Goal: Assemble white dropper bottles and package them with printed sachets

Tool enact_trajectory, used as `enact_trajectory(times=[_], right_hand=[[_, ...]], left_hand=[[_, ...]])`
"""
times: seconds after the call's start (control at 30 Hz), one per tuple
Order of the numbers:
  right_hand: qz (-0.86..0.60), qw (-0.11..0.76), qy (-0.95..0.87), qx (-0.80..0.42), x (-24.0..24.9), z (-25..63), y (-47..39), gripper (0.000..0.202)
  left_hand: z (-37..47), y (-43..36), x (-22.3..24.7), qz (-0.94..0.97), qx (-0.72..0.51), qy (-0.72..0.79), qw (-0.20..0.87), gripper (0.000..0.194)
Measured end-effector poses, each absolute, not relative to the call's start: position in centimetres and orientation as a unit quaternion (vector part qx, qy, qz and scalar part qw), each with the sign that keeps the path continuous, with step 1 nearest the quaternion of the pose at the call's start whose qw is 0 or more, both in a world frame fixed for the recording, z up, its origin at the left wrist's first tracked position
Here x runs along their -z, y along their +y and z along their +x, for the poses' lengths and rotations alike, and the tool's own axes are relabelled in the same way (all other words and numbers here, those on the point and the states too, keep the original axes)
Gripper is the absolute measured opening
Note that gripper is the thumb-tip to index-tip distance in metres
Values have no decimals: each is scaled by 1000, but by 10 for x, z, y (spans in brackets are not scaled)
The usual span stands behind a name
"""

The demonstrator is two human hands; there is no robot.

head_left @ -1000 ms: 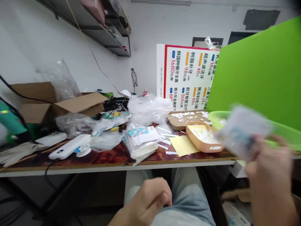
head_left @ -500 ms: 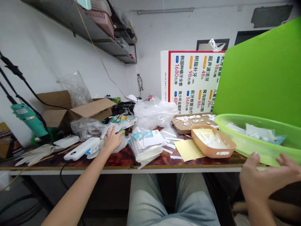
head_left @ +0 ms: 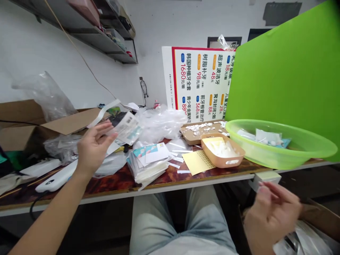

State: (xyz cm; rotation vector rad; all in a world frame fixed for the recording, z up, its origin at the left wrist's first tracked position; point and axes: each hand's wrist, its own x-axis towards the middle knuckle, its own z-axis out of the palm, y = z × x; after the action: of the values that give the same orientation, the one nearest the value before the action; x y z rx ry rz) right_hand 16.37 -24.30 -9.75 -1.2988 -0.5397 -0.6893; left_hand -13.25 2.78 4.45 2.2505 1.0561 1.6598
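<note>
1 green panel beside 1 signboard

The person wears washed-out blue jeans, faded almost to white in patches along the thighs and creased near the hips, under a plain whitish top visible at its lower part. The left hand and slender left forearm are bare; the right hand, also bare, is slightly blurred.

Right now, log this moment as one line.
left hand: holds clear packet | right hand: curled, contents unclear | green basin: packets inside
</note>
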Motion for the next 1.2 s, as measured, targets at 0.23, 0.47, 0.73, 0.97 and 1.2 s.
enact_trajectory(times=[0.23,0.47,0.73,0.97,1.2], right_hand=[[-501,598,-496,380,73,85,-240,24],[-577,393,-680,224,55,100,-254,14],[-523,501,-649,234,69,87,-237,45],[-543,520,-637,169,72,88,-241,39],[-543,473,-692,39,57,108,-252,28]], left_hand=[[-71,-112,-9,753,-440,257,416,49],[-44,-146,33,609,-404,263,630,72],[-39,-172,54,762,-318,269,496,26],[-42,-175,68,864,-345,234,283,22],[-43,-170,67,907,-340,194,154,16]])
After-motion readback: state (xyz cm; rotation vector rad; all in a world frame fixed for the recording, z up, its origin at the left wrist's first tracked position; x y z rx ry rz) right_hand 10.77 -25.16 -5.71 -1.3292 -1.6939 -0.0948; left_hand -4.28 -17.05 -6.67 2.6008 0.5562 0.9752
